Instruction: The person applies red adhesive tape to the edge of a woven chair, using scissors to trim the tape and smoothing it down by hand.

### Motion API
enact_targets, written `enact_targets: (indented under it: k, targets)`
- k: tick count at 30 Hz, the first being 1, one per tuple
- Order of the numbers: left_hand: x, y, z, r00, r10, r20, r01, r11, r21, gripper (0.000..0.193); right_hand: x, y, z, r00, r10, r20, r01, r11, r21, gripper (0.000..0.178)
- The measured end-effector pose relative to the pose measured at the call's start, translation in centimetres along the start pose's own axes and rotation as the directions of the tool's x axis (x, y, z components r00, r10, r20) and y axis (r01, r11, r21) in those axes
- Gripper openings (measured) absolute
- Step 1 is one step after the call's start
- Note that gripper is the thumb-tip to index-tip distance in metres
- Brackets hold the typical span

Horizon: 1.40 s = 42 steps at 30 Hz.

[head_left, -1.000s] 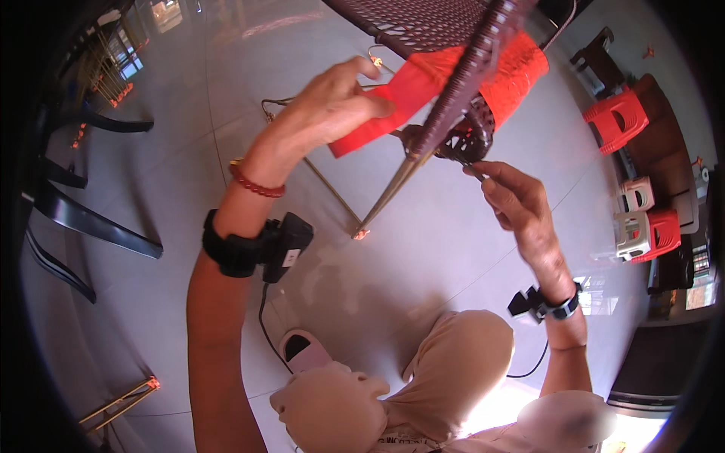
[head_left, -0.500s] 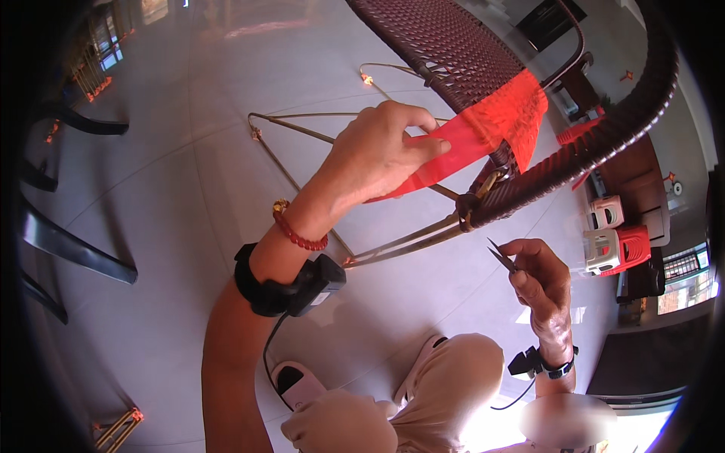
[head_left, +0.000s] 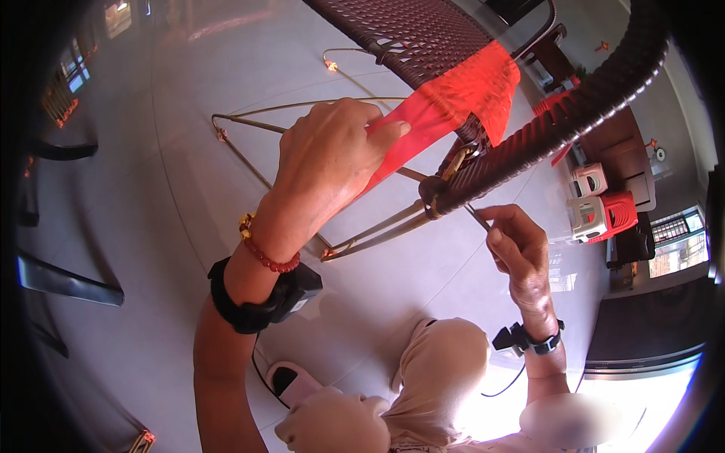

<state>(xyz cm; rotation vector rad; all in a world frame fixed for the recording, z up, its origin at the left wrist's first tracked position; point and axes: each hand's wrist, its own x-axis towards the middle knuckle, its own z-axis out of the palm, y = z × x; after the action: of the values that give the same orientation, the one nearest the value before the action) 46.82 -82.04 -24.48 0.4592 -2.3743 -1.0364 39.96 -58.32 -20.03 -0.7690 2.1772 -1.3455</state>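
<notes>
A red cloth strip hangs over the edge of a dark brown woven chair seat. My left hand is closed on the strip's near end, the thumb on top, and pulls it fairly straight. Lower right, my right hand pinches small dark tweezers between thumb and fingers. Their slim tips point up and left, close to the chair's thick wrapped armrest. Whether the tips touch it I cannot tell.
Thin brass-coloured chair legs spread over the grey tiled floor. Black curved furniture legs stand at left. White and red plastic stools are stacked at right. My bent knees are below.
My right hand has moved up and left, bringing the tweezers close to the armrest's lower end. The chair, the cloth and my left hand sit further left in view.
</notes>
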Motion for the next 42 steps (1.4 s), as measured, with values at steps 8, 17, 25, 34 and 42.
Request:
enact_targets:
  k: [8,17,25,34,42]
  targets:
    - [-0.2,-1.9,0.8,0.999,-0.012,0.040,0.032,0.835,-0.549,0.023,0.3,0.2,2.7,0.948,-0.248,-0.198,0.186,0.940,-0.286,0.018]
    - [0.3,-1.6,0.2,0.999,-0.014,0.045,0.035,0.850,-0.526,0.021,-3.0,-5.1,0.6,0.999,-0.032,-0.005,0.031,0.984,-0.178,0.027]
    - [0.6,-1.1,-0.7,0.974,-0.082,0.211,0.175,0.863,-0.473,0.022,-3.8,-9.4,0.4,0.989,-0.145,0.015,0.146,0.983,-0.108,0.047]
    - [0.2,-1.9,-1.3,0.969,-0.064,0.238,0.210,0.716,-0.666,0.017,-1.6,-1.5,-1.5,0.971,0.204,0.126,-0.200,0.979,-0.047,0.028]
    - [-0.1,-0.8,-1.7,0.985,-0.111,0.129,0.168,0.762,-0.626,0.009,0.9,0.8,1.4,0.999,-0.049,0.021,0.047,0.993,0.108,0.032]
